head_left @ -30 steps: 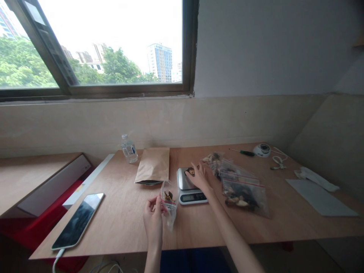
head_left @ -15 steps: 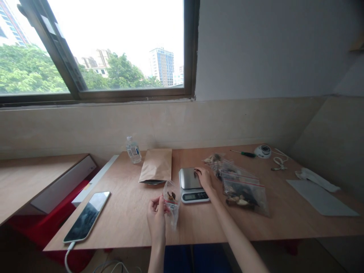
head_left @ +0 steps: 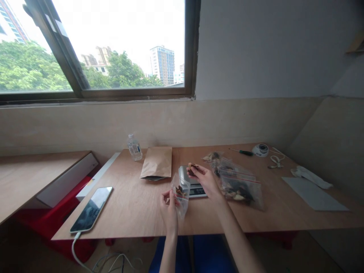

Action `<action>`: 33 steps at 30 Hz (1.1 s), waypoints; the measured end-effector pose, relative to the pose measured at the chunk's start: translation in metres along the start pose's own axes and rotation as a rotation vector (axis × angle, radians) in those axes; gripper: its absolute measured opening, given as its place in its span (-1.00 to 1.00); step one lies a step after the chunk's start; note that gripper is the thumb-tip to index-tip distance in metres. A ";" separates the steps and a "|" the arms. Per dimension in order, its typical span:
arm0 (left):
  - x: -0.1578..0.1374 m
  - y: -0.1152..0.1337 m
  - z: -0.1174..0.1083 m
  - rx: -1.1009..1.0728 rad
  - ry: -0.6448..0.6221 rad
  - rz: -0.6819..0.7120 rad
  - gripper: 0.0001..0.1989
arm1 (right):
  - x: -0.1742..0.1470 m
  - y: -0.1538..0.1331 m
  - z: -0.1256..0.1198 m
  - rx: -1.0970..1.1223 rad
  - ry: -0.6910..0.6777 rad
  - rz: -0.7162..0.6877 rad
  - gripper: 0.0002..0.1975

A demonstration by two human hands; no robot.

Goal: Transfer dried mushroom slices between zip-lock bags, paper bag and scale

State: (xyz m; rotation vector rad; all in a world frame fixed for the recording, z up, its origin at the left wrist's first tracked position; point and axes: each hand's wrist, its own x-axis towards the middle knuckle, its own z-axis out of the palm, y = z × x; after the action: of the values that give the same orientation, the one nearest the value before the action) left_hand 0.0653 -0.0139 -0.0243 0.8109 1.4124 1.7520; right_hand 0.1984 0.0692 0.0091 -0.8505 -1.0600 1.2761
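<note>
My left hand (head_left: pixel 168 206) pinches the edge of a small clear zip bag (head_left: pixel 183 201), which has brown and tan dried pieces inside and a red line across it. Between the fingertips of my right hand (head_left: pixel 207 181) is a dark brown dried piece (head_left: pixel 192 170); its exact kind cannot be made out. That hand hovers above the steel plate of a white kitchen scale (head_left: pixel 184 178), covering part of it. The display shows partly below the hand, too small to read. The bag hangs in front of the scale's left side.
Larger zip bags (head_left: pixel 241 189) of dried pieces lie right of the scale. A brown paper pouch (head_left: pixel 157 161) and water bottle (head_left: pixel 134 148) stand behind left. A charging phone (head_left: pixel 92 210) lies left. Screwdriver (head_left: pixel 246 152), white dome camera (head_left: pixel 261 150) and white sheet (head_left: pixel 313 195) are right.
My right hand has risen off the scale plate and moved left, with the brown dried piece now plainly in its fingers. My left hand has shifted right and up with the bag.
</note>
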 end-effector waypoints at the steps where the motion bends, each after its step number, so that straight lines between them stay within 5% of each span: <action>1: -0.002 0.000 0.003 0.015 0.002 0.024 -0.61 | -0.005 -0.006 0.007 0.000 -0.066 0.046 -0.61; 4: -0.008 0.000 0.009 0.055 0.029 0.068 -0.65 | -0.013 -0.014 0.020 -0.202 -0.172 0.086 -0.69; 8: -0.013 0.000 0.013 0.079 0.078 0.081 -0.69 | -0.017 -0.014 0.024 -0.523 -0.157 -0.059 -0.73; 15: -0.010 -0.014 0.013 -0.118 0.092 -0.025 -0.70 | -0.046 -0.027 0.028 -0.352 -0.249 -0.143 -0.61; 23: -0.016 -0.027 0.017 -0.310 -0.013 -0.092 -0.63 | -0.092 0.017 0.016 -0.412 -0.064 -0.061 -0.40; 28: -0.022 -0.019 0.014 -0.143 -0.179 0.036 -0.65 | -0.084 0.036 0.015 -0.287 0.169 -0.096 -0.62; 33: -0.006 -0.024 -0.002 0.142 -0.025 0.136 -0.52 | -0.085 0.037 -0.014 -0.188 0.441 -0.113 -0.62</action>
State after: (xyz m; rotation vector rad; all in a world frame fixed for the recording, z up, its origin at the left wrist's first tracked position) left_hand 0.0703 -0.0168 -0.0484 1.0229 1.5084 1.7509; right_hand 0.2018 -0.0088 -0.0425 -1.1367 -0.8641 0.8490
